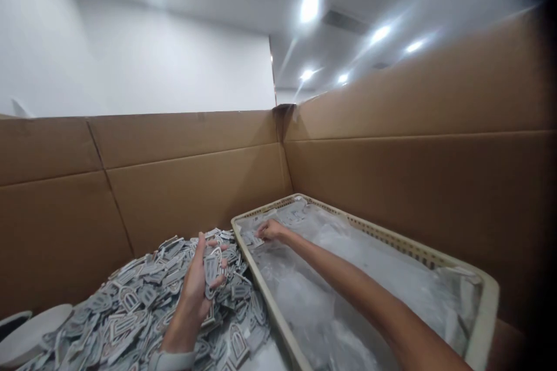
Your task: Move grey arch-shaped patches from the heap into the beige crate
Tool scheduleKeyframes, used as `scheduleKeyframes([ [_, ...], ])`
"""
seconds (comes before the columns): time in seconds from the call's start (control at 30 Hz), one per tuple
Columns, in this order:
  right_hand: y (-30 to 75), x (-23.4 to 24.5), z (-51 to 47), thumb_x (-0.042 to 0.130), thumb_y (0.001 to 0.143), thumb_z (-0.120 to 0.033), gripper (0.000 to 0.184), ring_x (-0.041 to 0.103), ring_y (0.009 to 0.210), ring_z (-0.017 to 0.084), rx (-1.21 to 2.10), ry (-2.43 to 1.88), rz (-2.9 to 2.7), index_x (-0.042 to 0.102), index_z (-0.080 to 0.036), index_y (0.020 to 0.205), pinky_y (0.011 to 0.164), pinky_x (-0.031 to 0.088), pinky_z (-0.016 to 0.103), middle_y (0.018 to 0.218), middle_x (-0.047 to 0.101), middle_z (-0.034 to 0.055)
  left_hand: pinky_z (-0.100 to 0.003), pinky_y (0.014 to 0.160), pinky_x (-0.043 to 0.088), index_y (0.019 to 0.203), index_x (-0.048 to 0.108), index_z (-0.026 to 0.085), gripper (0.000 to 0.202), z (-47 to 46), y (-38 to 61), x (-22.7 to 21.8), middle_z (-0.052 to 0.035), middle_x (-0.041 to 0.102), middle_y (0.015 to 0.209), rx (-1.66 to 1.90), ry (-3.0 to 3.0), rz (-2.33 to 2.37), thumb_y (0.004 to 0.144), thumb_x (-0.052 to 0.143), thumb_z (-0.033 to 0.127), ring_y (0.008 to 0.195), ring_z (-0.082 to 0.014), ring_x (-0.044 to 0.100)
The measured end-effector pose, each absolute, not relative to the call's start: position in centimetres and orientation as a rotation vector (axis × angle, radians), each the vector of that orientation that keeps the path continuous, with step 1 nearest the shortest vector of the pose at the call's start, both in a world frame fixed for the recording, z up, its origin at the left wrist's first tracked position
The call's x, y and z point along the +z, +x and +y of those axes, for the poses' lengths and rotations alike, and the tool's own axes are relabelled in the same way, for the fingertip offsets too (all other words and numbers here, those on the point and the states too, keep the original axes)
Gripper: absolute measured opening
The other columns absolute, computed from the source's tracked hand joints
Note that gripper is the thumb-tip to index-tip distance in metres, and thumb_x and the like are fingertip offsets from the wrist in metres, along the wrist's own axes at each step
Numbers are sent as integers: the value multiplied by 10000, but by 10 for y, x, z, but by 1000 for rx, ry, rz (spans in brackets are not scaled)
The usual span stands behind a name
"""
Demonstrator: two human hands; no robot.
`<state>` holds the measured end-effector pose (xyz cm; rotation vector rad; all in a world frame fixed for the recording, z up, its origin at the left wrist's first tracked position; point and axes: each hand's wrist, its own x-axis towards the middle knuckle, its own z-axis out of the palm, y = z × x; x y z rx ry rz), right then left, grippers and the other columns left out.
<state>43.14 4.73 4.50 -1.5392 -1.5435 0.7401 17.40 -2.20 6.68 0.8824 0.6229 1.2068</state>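
Note:
My left hand (198, 278) is turned palm up, its fingers curled round a few flat grey arch-shaped pieces (212, 269) with pale outlines. It is over a large heap of the same kind of pieces (130, 313). My right hand (270, 230) reaches into the far left part of a cream plastic basket (278, 324). Its fingers are pinched together, low over some grey pieces (255, 239) lying on the clear plastic sheet (322, 284) in the basket. What the right fingertips hold is hidden.
Tall cardboard walls (195, 179) stand behind the heap and along the basket's right side (413, 185). A white round dish (35, 336) lies at the lower left, against the heap. More grey pieces (296, 214) lie at the basket's far end.

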Motion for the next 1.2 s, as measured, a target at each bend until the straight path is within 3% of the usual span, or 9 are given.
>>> scheduleKeyframes([
  [0.13,416,18,61,779,721,-116,209,529,535,134,726,-1752,-1567,641,-142,566,568,404,230,494,551,-8,-131,311,287,1069,537,200,407,-17,173,66,-59,669,960,1208,883,652,1002,647,586,531,-85,570],
  [0.3,413,5,64,837,733,-161,159,665,726,196,606,-1847,-1663,706,-141,644,670,447,238,661,695,47,-135,298,289,1064,543,197,393,-13,177,63,-53,672,956,1216,879,666,996,661,565,532,-89,585],
  [0.43,407,37,62,785,761,-112,37,720,902,249,481,-1789,-1746,788,-103,797,756,472,259,875,787,112,-143,306,310,1070,540,195,351,-17,187,59,-52,690,980,1203,899,668,1017,634,529,543,-93,610],
  [0.57,390,98,38,689,906,-167,182,715,988,168,419,-1487,-1916,825,-150,1026,801,456,206,1055,805,44,-165,329,347,1067,527,194,320,-23,197,61,-61,712,956,1241,852,715,1058,553,513,539,-109,632],
  [0.67,372,127,-1,744,915,-316,222,689,844,156,442,-1162,-2164,818,-159,1053,720,445,223,950,783,28,-175,347,371,1068,576,178,382,-28,201,64,-37,683,819,1251,819,744,1040,578,558,505,-115,616],
  [0.8,352,126,-50,814,860,-292,228,615,756,142,284,-1000,-2315,793,-147,1034,704,416,239,863,725,22,-203,341,381,1096,672,157,512,-36,204,65,5,594,652,1160,845,750,972,655,654,389,-102,509],
  [0.9,350,123,-69,838,858,-270,183,612,742,138,367,-1064,-2189,757,-153,973,683,409,234,813,704,6,-206,348,421,1115,690,156,470,-42,207,68,-17,629,681,1091,828,703,1002,635,608,393,-106,527],
  [1.07,380,148,-66,751,952,-345,235,645,806,155,635,-1047,-1921,790,-163,1096,716,459,250,930,759,49,-198,346,455,1135,638,156,329,-45,207,76,-66,722,830,1042,717,643,1100,461,432,526,-164,685],
  [1.2,427,144,-42,883,794,-448,349,583,749,136,769,-1129,-1610,785,-124,879,662,426,245,851,722,57,-183,349,433,999,544,178,263,-40,200,78,-76,722,858,1095,624,649,1090,472,415,540,-160,691],
])
